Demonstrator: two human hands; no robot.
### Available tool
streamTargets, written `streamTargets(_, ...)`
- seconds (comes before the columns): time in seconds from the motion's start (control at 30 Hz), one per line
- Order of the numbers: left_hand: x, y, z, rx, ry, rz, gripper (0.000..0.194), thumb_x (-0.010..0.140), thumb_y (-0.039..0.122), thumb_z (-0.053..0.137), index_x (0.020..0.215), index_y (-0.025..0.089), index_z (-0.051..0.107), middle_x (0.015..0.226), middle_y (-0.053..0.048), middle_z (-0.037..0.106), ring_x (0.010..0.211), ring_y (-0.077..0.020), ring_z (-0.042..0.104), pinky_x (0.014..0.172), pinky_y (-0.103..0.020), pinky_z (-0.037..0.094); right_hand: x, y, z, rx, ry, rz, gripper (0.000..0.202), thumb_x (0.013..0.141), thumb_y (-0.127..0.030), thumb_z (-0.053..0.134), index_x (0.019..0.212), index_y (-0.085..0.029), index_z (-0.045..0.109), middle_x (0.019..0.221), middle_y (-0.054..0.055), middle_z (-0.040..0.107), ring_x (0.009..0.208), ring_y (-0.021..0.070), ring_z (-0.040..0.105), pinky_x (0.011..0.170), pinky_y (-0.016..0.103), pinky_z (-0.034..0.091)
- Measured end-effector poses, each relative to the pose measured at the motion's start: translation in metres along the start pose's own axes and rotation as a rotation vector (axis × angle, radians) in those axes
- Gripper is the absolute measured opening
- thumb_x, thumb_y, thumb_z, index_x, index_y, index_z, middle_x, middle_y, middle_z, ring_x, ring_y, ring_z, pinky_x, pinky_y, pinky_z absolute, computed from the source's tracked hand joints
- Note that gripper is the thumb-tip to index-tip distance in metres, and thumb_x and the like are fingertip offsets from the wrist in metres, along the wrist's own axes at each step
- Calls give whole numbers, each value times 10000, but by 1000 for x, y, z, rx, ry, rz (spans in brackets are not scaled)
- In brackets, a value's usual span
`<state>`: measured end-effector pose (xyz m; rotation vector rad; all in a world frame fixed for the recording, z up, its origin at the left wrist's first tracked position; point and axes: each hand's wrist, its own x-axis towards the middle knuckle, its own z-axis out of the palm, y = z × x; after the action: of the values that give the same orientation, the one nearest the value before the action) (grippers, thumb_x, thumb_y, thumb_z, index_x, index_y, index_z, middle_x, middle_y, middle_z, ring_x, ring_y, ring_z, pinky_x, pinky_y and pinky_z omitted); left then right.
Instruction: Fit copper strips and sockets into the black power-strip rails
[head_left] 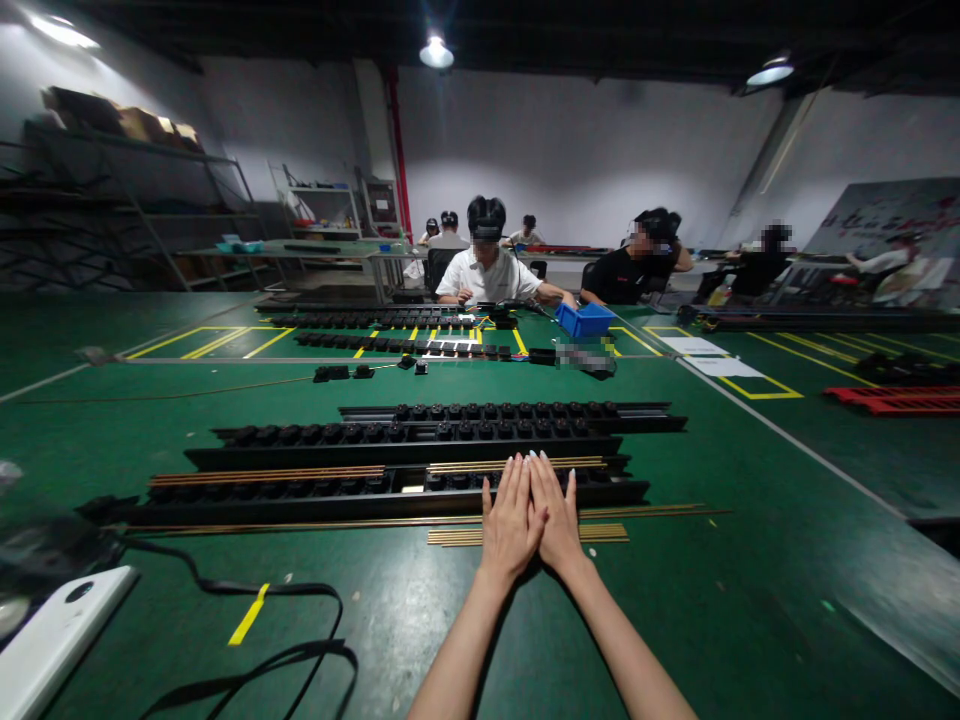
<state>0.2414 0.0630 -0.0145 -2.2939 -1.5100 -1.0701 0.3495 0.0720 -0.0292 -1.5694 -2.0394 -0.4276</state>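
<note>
Your green desk [675,600] carries three long black strips [420,440] of sockets, lying in rows across its middle. One bundle of thin brass rods [600,533] lies along the nearest strip. Your left hand [508,525] and right hand [556,520] rest side by side on that strip's edge, flat, fingers straight and together, holding nothing. No writing is legible.

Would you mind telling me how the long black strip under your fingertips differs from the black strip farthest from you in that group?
The near strip has thin copper rods lying along its top; the far strip shows none. The near strip's sockets sit recessed in shadow, while the far strip's stand up as a raised row. The left hand and right hand rest flat on the near strip; the far strip is untouched. Both are long, black and parallel on the green table.
</note>
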Motion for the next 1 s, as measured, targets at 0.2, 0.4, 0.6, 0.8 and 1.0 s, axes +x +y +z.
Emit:
streamTargets(0.2,-2,-3,3,21,24,-58,537,935,295,315,1454,198,218,1458,-65,385,1367,-157,296,1141,-396,-94,1,-1,-4,3,4,-14,596,928,-213,246,1485,-204,34,1501,64,299,1401,187,198,1129,510,46)
streamTargets(0.4,-2,-4,-2,38,70,-128,519,935,308,339,1438,194,276,1461,-89,380,1359,-173,314,1138,-416,-74,3,-4,-7,2,-4,5,591,933,-207,240,1485,-190,30,1502,68,295,1405,181,185,1128,510,29)
streamTargets(0.6,-3,-7,-5,49,42,-196,497,937,310,354,1425,230,305,1430,-77,433,1341,-183,344,1136,-457,5,4,-6,-8,13,-5,17,600,942,-233,252,1484,-193,-1,1495,72,309,1400,186,203,1125,517,51)
streamTargets(0.8,-3,-11,-7,80,58,-279,499,932,290,342,1426,229,305,1439,-93,419,1349,-207,331,1122,-508,56,4,-5,-7,23,6,19,597,952,-292,266,1486,-189,19,1484,87,330,1390,203,236,1122,521,62)
streamTargets(1.0,-4,-14,-8,97,32,-289,498,936,282,339,1430,243,288,1442,-85,417,1344,-207,338,1109,-524,115,4,-5,-7,37,-2,17,593,950,-290,262,1486,-185,30,1489,83,319,1394,197,222,1122,521,51)
